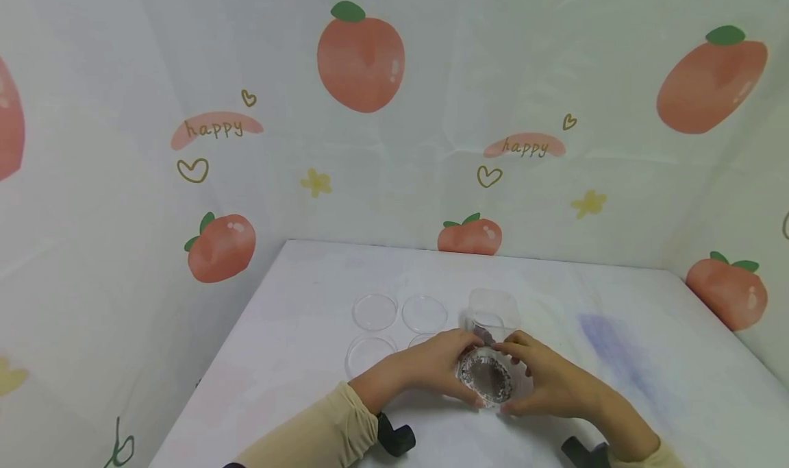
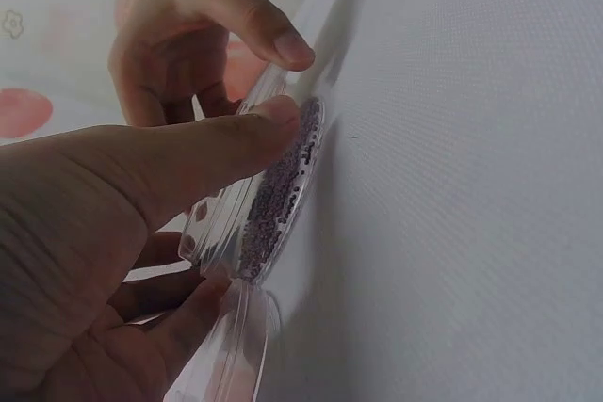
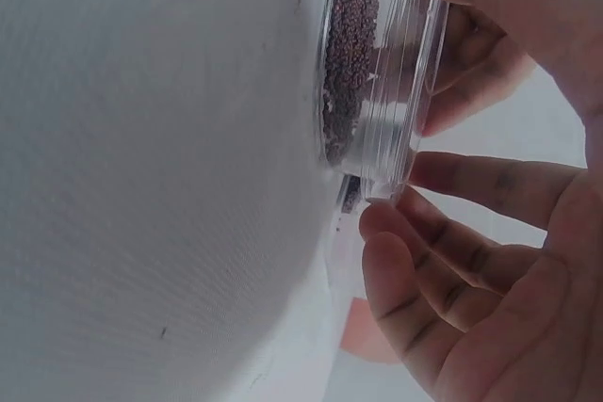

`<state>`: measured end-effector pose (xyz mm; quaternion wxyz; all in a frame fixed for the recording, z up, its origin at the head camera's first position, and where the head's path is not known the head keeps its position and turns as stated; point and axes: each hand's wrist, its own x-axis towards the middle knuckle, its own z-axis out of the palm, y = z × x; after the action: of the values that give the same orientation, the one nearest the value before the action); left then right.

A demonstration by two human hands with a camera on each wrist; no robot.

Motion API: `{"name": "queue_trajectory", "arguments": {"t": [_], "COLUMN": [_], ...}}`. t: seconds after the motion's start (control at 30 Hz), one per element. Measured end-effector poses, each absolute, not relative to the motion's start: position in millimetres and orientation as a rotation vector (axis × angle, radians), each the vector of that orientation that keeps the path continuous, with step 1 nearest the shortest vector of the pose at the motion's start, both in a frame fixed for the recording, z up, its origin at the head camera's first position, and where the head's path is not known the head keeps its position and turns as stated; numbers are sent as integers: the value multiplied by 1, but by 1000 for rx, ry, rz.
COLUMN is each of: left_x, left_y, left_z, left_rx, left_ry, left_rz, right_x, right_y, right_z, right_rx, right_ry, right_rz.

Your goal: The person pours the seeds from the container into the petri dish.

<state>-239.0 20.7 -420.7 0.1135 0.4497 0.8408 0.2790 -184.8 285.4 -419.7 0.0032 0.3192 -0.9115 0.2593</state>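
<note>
A clear round plastic container (image 3: 396, 91) stands low on the white table, with small dark purple granules (image 1: 487, 379) gathered at its bottom. My left hand (image 1: 440, 362) grips it from the left, the thumb laid along its near side. From the right, my right hand (image 1: 548, 379) holds the same container, with fingertips at the rim and the thumb at the front. In the left wrist view both thumbs show close to the wall, and the rim of another clear dish (image 2: 247, 345) lies just by my left fingers.
Beyond my hands is a clear box (image 1: 496, 307) with dark granules at its front. Several clear round dishes, among them one at the back left (image 1: 374, 295), lie to the left. A patterned cloth (image 1: 394, 201) stands behind the table.
</note>
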Motion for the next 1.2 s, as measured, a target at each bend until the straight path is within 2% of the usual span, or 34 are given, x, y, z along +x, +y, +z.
{"name": "queue_trajectory", "arguments": {"t": [0.97,1.2], "left_x": [-241,-253], "left_y": [20,23], "left_z": [-423,-442], "left_rx": [1301,1290], "left_ry": [2497,2512], "left_rz": [736,753], "right_x": [-182,-187], "right_y": [276,277], "right_z": [-420,-426], "right_rx": [965,937], "right_ry": [-2908,-2950], "right_rz": [804,734]}}
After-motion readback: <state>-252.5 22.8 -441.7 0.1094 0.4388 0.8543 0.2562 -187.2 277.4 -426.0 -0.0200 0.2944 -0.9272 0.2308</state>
